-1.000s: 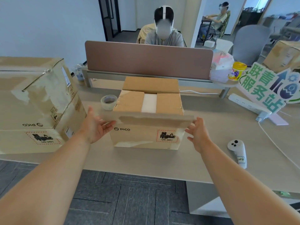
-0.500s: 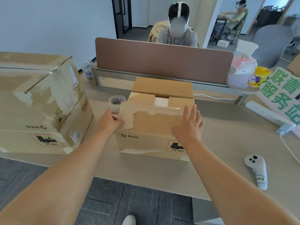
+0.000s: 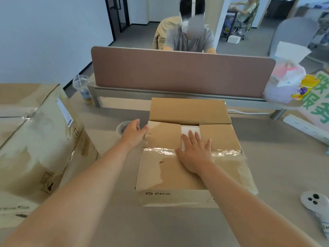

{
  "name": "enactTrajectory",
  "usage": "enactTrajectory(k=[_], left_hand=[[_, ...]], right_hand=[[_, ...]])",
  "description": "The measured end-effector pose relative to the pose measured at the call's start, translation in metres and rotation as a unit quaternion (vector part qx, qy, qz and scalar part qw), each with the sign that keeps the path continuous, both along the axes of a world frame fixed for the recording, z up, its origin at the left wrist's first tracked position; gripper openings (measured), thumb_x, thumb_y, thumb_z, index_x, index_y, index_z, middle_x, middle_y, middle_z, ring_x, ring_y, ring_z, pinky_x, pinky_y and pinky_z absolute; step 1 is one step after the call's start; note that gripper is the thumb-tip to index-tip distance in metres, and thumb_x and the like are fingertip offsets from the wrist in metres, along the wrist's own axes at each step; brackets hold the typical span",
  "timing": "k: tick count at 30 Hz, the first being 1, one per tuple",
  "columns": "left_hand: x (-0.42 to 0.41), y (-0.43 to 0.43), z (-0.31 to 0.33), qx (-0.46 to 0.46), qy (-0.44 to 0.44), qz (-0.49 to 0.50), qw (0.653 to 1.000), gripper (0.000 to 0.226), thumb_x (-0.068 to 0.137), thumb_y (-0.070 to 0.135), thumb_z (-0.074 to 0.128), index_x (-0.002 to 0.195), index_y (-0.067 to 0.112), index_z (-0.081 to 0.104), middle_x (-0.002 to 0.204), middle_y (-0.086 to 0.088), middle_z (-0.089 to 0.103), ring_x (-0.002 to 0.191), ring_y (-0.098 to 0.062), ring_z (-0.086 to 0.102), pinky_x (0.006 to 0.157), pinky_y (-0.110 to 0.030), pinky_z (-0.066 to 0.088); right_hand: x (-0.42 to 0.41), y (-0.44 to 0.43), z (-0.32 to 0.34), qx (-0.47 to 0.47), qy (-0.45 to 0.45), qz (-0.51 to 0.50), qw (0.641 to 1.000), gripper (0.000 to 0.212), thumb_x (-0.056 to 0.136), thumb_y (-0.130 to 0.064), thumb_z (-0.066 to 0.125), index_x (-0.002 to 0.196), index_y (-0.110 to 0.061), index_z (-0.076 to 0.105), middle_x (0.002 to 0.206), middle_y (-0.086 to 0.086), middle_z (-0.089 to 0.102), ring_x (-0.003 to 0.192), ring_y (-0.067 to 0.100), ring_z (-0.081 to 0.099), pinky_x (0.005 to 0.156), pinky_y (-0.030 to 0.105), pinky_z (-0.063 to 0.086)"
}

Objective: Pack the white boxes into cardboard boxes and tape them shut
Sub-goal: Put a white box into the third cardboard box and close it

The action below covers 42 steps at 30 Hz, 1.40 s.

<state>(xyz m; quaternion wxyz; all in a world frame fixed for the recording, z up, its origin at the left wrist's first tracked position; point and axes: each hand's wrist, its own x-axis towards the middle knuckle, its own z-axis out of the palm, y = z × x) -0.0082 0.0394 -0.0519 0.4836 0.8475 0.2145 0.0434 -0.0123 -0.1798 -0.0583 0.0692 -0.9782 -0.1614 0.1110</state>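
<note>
1 head-worn camera looks forward and down, close over the cardboard box (image 3: pixel 160 175) on the desk (image 3: pixel 178 229), facing the divider (image 3: pixel 178 72) beyond.

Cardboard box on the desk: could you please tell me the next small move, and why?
Probably fold the far flap down with the left hand: it lies open, the white box shows through the gap, and the right hand presses the near flap flat.

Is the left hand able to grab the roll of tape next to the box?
Probably yes. The left hand is open and right at the tape roll, just left of the cardboard box. Nothing seems to sit between them.
</note>
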Motion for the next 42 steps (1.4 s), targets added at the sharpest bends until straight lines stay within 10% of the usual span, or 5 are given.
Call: enactTrajectory(k=[16,21,31,38,42], left_hand=[[0.078,-0.003,-0.009,-0.384,-0.006,-0.026,0.923,0.059,0.095,0.017,0.049,0.144,-0.003,0.02,0.142,-0.02,0.041,0.127,-0.033,0.046,0.081,-0.029,0.045],[0.078,-0.013,0.0,-0.422,-0.024,-0.017,0.906,0.054,0.098,0.053,0.017,0.109,0.024,0.061,0.093,0.006,0.07,0.079,-0.006,0.066,0.063,-0.023,0.052],[0.053,-0.015,0.001,-0.431,0.005,-0.011,0.902,0.019,0.096,0.035,0.043,0.094,0.024,0.058,0.077,0.001,0.058,0.068,-0.012,0.055,0.06,-0.027,0.046],[0.034,-0.007,-0.014,-0.361,-0.003,-0.023,0.932,0.06,0.092,0.001,0.052,0.144,0.015,0.028,0.135,0.001,0.044,0.119,-0.023,0.051,0.091,-0.032,0.047],[0.025,0.002,-0.026,-0.308,0.034,-0.021,0.95,0.067,0.082,0.032,0.069,0.138,0.011,0.037,0.133,-0.003,0.052,0.118,-0.021,0.053,0.104,-0.042,0.04]], right_hand=[[0.043,0.001,0.001,0.038,0.004,-0.03,0.999,0.065,0.095,-0.054,0.03,0.151,-0.026,0.01,0.16,-0.004,-0.004,0.147,0.015,-0.008,0.116,0.047,-0.008],[0.04,-0.002,0.002,0.086,-0.038,-0.027,0.995,0.066,0.093,-0.051,0.041,0.149,-0.02,0.022,0.158,-0.002,0.015,0.146,0.016,0.007,0.118,0.044,0.001],[0.023,-0.007,0.002,0.124,-0.333,0.039,0.934,0.033,0.055,-0.026,0.085,0.076,-0.014,0.061,0.075,0.0,0.059,0.073,0.021,0.051,0.066,0.028,0.041],[0.024,0.002,0.015,0.116,-0.335,-0.03,0.935,0.028,0.079,-0.036,0.048,0.083,-0.01,0.057,0.083,0.007,0.056,0.072,0.029,0.055,0.065,0.033,0.044],[0.037,0.018,0.021,0.055,-0.158,-0.035,0.985,0.048,0.095,-0.043,0.04,0.137,-0.019,0.041,0.148,0.012,0.029,0.134,0.032,0.028,0.107,0.046,0.022]])
